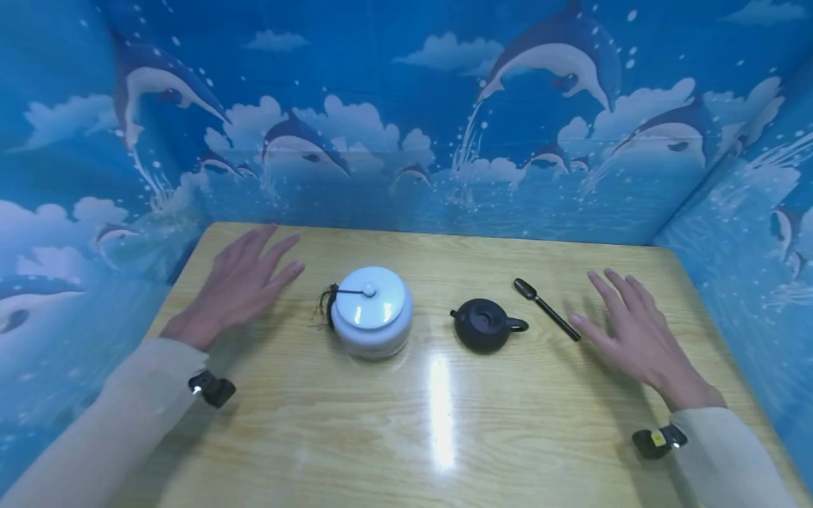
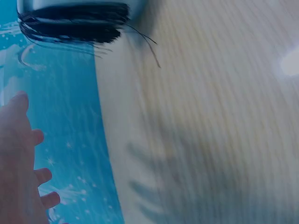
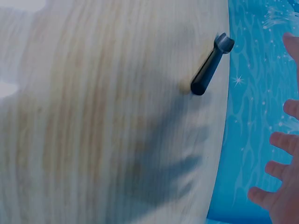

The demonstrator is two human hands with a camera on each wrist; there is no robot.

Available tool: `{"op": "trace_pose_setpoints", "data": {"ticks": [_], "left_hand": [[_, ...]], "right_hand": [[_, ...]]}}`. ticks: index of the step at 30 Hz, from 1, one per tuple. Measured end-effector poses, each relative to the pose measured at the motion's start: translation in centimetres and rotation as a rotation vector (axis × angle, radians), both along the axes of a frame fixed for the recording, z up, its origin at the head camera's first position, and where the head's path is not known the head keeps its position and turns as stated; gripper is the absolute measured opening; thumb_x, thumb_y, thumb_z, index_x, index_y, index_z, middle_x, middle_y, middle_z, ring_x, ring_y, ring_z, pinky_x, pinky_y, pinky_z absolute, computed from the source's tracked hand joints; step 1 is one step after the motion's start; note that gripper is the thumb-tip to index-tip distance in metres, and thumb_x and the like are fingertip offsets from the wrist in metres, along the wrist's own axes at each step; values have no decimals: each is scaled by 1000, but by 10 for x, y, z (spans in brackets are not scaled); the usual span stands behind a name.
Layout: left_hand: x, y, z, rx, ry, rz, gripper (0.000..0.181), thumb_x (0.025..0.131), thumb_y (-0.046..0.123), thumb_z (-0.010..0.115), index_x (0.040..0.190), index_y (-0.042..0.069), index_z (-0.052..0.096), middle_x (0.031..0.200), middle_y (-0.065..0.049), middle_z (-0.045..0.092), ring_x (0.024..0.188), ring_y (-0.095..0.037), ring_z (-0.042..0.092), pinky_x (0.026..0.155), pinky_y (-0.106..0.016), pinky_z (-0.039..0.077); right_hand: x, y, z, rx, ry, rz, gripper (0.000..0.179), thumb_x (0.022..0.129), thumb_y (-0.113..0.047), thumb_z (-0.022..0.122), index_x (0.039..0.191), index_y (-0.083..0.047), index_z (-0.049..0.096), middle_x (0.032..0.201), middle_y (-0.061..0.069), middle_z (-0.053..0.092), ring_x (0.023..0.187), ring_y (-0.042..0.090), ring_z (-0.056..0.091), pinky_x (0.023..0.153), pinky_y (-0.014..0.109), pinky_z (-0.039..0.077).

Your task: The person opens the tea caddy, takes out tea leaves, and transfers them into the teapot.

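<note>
My left hand [image 1: 244,279] hovers over the table's left side, fingers spread and holding nothing. To its right stands a white lidded jar [image 1: 375,317], with a dark cord from the lid knob to a black tassel [image 2: 74,23] at its side. A small black teapot [image 1: 484,326] sits right of the jar, its handle pointing right. Beyond that lies a black tea scoop [image 1: 547,310], slanting with its bowl end away from me. Close to the scoop's near end, my right hand [image 1: 635,331] is held above the table with extended fingers and nothing in it.
The pale wood-grain table [image 1: 305,437] has a bright light reflection in the middle. Blue cloth [image 1: 394,190] printed with dolphins and clouds hangs along the back and both sides. A small black camera [image 1: 212,388] is strapped at each wrist, over light sleeves.
</note>
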State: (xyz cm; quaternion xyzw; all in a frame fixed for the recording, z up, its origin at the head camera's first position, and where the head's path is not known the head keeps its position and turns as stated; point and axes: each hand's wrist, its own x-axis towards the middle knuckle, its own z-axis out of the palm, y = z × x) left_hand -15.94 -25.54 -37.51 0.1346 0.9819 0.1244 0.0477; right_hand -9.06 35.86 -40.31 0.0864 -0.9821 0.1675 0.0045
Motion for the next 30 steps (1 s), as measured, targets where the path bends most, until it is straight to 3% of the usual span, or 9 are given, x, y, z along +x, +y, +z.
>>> {"op": "trace_pose_setpoints", "data": {"ticks": [10,22,30], "left_hand": [[0,30,18,43,25,-33,76,113,68,33,173,23,31,182,-20,16,166,-50,14,130,-79,13],[0,68,35,112,45,-103,71,112,67,40,168,24,42,179,-15,29,165,-43,25,130,-76,22],[4,102,46,136,75,-169,69,112,63,48,168,23,44,177,-12,35,164,-38,32,134,-66,26]], "right_hand": [[-6,-20,9,-52,1,39,88,108,-52,64,177,-21,19,179,26,21,158,60,22,108,89,30],[-12,-41,17,-131,6,66,86,105,-51,70,174,-22,28,174,23,36,156,55,31,117,84,28],[-14,-58,26,-165,17,72,80,105,-51,70,171,-23,37,170,20,43,155,50,36,118,79,31]]}}
